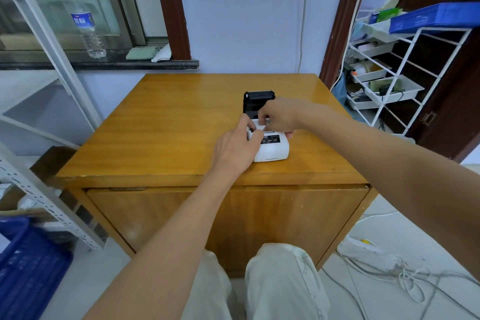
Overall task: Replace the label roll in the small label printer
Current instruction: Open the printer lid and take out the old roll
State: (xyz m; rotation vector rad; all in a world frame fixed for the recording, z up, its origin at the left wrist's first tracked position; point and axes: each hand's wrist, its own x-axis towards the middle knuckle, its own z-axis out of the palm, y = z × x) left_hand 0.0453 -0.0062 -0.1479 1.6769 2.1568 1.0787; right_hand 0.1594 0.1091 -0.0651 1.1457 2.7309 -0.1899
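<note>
A small white label printer (pixel 274 149) sits right of centre on the wooden cabinet top (pixel 166 122). Its black lid (pixel 255 100) stands open at the back. My left hand (pixel 235 148) rests against the printer's left side, thumb and fingers at the open bay. My right hand (pixel 279 115) reaches over the bay from the right, its fingertips pinching white label paper (pixel 260 126) at the bay's edge. The roll itself is mostly hidden behind my fingers.
A water bottle (pixel 87 24) stands on the window sill at back left. A white wire rack (pixel 389 78) with trays is to the right, a blue crate (pixel 23 265) and metal shelving to the left. Cables (pixel 405 275) lie on the floor at right.
</note>
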